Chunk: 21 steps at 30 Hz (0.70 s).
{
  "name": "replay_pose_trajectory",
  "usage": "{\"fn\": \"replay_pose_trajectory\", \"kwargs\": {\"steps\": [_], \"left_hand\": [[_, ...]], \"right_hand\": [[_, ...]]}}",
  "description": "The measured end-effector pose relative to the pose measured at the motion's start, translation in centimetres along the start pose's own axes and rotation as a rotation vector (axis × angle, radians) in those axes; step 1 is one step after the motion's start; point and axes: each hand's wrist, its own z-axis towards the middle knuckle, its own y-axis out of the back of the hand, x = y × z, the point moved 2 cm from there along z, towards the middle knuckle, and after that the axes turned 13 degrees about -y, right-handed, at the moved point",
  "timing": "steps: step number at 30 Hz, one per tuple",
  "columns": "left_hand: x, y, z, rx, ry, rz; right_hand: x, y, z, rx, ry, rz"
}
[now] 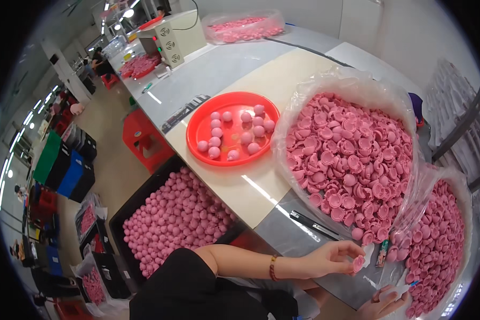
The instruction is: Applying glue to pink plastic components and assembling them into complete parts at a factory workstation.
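Observation:
My left hand (333,260) pinches a pink half shell (358,263), its hollow side showing. Lower right, my right hand (381,305) has its fingers around a small white squeeze bottle (393,292) with a thin blue tip, which points at the pink shells beside it. Ahead of my hands, a clear plastic bag (289,125) lies open, full of loose pink half shells (352,154). A second open bag of pink half shells (437,242) is at the right. A marker-like printed tube (382,253) lies just beyond my left hand, by a small white piece I cannot make out.
A round red tray (192,143) with several pink balls stands on the table. Below the table's left edge, a black crate (117,226) is filled with pink balls. A dark pen-like tool (314,225) lies near the bag. A red stool (138,133) and a boxy machine (168,45) are farther off.

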Motion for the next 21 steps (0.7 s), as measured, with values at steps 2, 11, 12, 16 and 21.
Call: {"fn": "replay_pose_trajectory", "kwargs": {"steps": [2, 11, 12, 16, 21], "left_hand": [[0.0, 0.1, -0.1, -0.037, 0.012, -0.026], [-0.6, 0.1, -0.7, -0.075, -0.002, -0.107], [-0.8, -0.1, -0.8, -0.050, 0.027, -0.123], [-1.0, -0.4, -0.6, -0.055, 0.049, -0.126], [-0.6, -0.1, -0.2, 0.007, 0.063, -0.079]], "right_hand": [[0.3, 0.1, 0.1, -0.029, 0.118, -0.134], [-1.2, 1.5, 0.1, -0.100, 0.246, -0.151], [-1.5, 1.4, 0.3, 0.136, -0.014, 0.317], [0.2, -1.0, -0.2, 0.279, -0.316, 0.706], [1.7, -3.4, -0.6, 0.143, -0.211, 0.642]]}}
